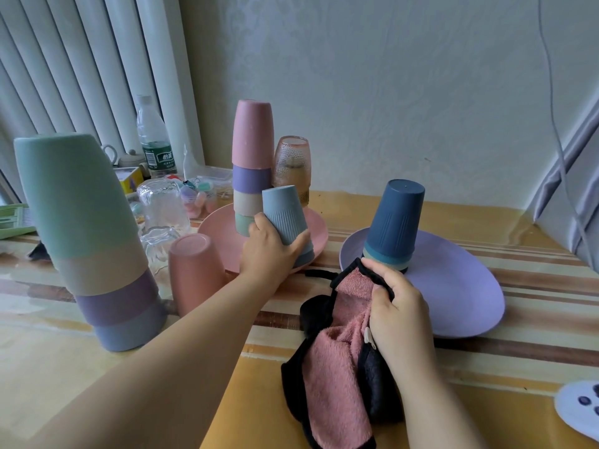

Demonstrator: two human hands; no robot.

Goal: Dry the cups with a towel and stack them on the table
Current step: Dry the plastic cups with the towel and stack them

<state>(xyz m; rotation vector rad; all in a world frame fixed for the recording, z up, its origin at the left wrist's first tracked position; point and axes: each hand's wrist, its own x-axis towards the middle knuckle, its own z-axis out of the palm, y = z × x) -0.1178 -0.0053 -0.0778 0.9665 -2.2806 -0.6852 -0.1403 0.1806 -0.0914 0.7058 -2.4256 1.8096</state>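
Left hand [269, 251] grips grey-blue cup [287, 218]; right hand [400, 314] holds towel [337, 374].

Water bottle [152, 137] green label: white characters, too blurred to read.

**One camera, worn on my head**

A single wide-angle view looks forward and down from my head, close over the worktop [324, 202], my hands near the middle, the wall [389, 92] rising beyond its far edge.
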